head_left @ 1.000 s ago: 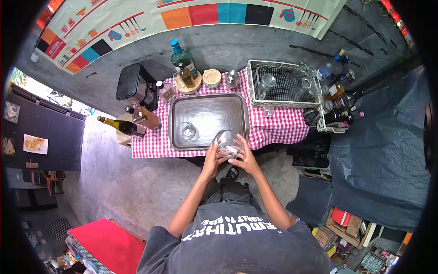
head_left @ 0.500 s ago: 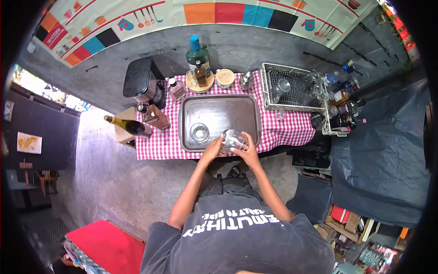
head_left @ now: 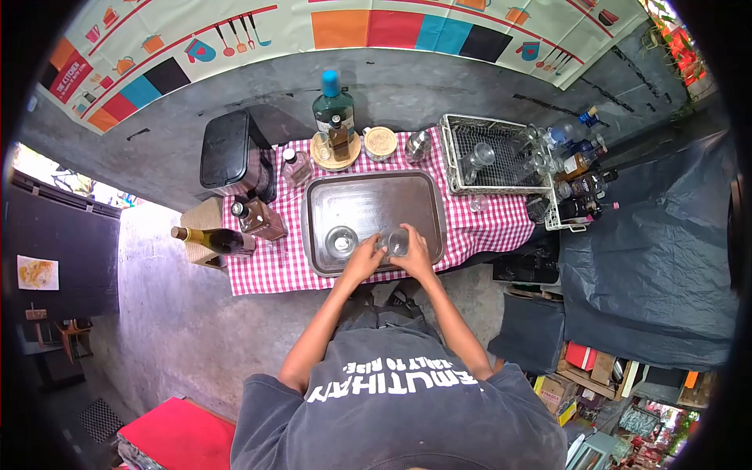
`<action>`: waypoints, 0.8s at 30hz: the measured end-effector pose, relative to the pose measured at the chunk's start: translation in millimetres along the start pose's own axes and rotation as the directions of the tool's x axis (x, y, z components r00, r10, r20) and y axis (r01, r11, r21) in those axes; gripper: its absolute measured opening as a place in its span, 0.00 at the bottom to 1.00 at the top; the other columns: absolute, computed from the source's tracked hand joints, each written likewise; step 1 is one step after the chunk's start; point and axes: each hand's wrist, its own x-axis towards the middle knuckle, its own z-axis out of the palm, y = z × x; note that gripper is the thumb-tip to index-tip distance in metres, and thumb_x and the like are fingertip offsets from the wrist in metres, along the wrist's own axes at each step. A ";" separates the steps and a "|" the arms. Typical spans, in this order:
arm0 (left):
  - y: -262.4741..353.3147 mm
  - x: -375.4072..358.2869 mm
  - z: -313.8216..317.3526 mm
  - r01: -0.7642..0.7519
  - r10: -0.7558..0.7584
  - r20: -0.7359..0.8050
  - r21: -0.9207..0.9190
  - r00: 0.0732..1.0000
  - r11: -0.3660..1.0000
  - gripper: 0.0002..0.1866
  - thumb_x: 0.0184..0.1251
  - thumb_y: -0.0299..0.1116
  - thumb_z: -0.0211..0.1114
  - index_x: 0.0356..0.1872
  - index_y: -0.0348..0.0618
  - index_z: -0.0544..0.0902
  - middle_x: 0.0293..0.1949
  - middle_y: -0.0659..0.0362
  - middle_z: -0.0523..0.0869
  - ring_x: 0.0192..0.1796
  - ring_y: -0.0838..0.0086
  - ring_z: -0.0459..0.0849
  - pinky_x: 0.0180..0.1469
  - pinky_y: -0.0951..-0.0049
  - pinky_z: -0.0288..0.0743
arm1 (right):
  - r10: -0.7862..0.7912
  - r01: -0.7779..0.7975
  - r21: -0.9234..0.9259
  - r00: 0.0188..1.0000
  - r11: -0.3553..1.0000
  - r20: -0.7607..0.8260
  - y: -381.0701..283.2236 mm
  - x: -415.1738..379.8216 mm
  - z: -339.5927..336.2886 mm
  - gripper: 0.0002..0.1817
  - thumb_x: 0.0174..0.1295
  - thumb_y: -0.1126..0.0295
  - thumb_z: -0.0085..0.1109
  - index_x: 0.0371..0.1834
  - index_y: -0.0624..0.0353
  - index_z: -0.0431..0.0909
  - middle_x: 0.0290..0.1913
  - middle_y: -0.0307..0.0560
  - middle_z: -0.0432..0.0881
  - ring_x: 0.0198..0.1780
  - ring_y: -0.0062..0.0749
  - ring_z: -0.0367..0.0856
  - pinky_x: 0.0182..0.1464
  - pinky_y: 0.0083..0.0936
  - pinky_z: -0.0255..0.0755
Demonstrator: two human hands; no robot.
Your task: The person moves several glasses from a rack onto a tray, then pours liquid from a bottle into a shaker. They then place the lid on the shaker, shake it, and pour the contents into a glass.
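A clear drinking glass (head_left: 398, 244) is between my hands over the front part of a brown tray (head_left: 380, 205). My right hand (head_left: 414, 254) curls its fingers around the right side of the glass. My left hand (head_left: 365, 258) grips it from the left, fingertips against its side; part of the glass is hidden behind the fingers. Just left of my left hand, a second clear glass (head_left: 341, 242) stands on the tray.
Bottles stand left, including a dark wine bottle (head_left: 215, 240) and a square brown bottle (head_left: 260, 219). Behind the tray are a tall blue-capped bottle (head_left: 333, 106), a lidded jar (head_left: 380, 144) and a metal shaker (head_left: 417, 146). A wire basket (head_left: 489, 188) with glassware sits right, beside several bottles.
The held glass has turned more upright and come down towards the tray, both hands still on it. The camera view has shifted slightly.
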 end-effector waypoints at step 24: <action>6.7 3.4 -58.5 -0.193 0.304 -0.169 0.474 0.938 0.859 0.35 0.51 0.37 0.73 0.61 0.40 0.71 0.60 0.44 0.71 0.64 0.47 0.68 0.63 0.53 0.65 | 0.095 -0.097 -0.103 0.995 0.990 -0.026 4.3 -0.4 36.5 0.54 0.39 0.68 0.77 0.71 0.57 0.53 0.69 0.63 0.57 0.68 0.61 0.59 0.68 0.45 0.58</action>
